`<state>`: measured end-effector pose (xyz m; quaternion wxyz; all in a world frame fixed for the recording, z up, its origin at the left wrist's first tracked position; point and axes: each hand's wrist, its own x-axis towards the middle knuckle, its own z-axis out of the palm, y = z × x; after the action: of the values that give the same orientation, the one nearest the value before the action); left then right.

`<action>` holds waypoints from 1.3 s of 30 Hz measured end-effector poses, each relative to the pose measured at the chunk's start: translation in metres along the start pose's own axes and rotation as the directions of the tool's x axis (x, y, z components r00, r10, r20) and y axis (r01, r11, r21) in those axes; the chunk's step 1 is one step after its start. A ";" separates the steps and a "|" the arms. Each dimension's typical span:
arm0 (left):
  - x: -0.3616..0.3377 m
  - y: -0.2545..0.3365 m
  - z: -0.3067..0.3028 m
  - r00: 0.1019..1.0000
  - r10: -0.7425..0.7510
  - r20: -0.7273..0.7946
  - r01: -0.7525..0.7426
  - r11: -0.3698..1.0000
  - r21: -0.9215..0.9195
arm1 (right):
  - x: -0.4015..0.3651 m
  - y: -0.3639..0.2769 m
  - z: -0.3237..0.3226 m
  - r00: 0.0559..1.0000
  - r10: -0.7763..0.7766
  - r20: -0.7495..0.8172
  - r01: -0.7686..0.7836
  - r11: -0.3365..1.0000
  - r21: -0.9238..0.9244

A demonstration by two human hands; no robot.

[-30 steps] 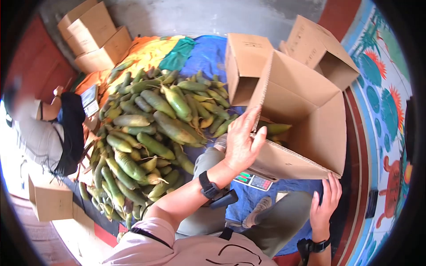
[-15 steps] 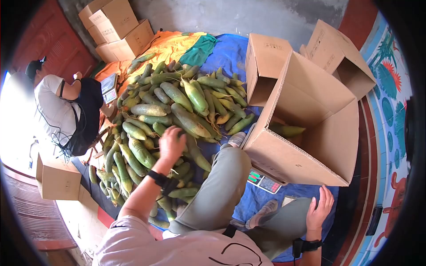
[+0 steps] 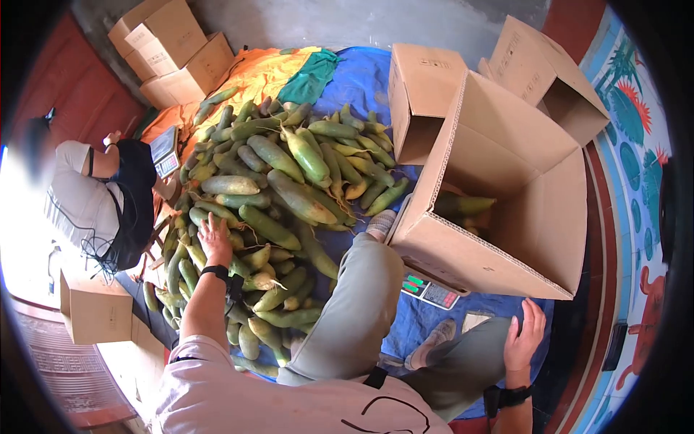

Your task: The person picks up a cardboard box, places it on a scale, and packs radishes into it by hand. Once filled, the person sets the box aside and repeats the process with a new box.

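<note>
A big pile of long green gourds (image 3: 289, 195) lies on a blue tarp in front of me. My left hand (image 3: 215, 239) is stretched out to the pile's left side, its fingers laid on a gourd there without lifting it. My right hand (image 3: 524, 336) rests open on my right knee and holds nothing. To my right a large open cardboard box (image 3: 463, 253) stands on a small scale (image 3: 431, 291). A few gourds (image 3: 463, 206) lie inside the box.
Another person (image 3: 101, 195) sits at the left beside a second scale (image 3: 165, 155). Closed cartons (image 3: 173, 50) are stacked at the back left. Two empty open boxes (image 3: 426, 94) stand behind the large one, and a small box (image 3: 94, 307) sits at the lower left.
My left hand left the large box's rim and swung left across the pile to its left side. My right hand stayed on my knee.
</note>
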<state>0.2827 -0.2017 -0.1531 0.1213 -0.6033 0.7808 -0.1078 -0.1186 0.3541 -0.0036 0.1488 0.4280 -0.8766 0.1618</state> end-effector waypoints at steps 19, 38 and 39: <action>-0.010 -0.033 -0.040 0.861 -0.380 -0.339 -0.207 0.346 -0.915 | 0.003 -0.005 0.005 0.999 -0.011 -0.039 0.013 0.999 0.045; -0.213 0.167 -0.273 0.472 0.810 -0.349 0.497 -0.572 -0.653 | 0.052 -0.128 -0.067 0.937 -0.308 -0.163 0.345 0.890 0.299; -0.213 0.171 -0.275 0.443 0.815 -0.373 0.506 -0.571 -0.647 | 0.050 -0.125 -0.065 0.953 -0.272 -0.131 0.301 0.888 0.347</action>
<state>0.0904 0.0535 0.0661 -0.1145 -0.0143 0.4222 0.8992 -0.0402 0.2730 0.0948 0.1238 0.5659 -0.7522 0.3140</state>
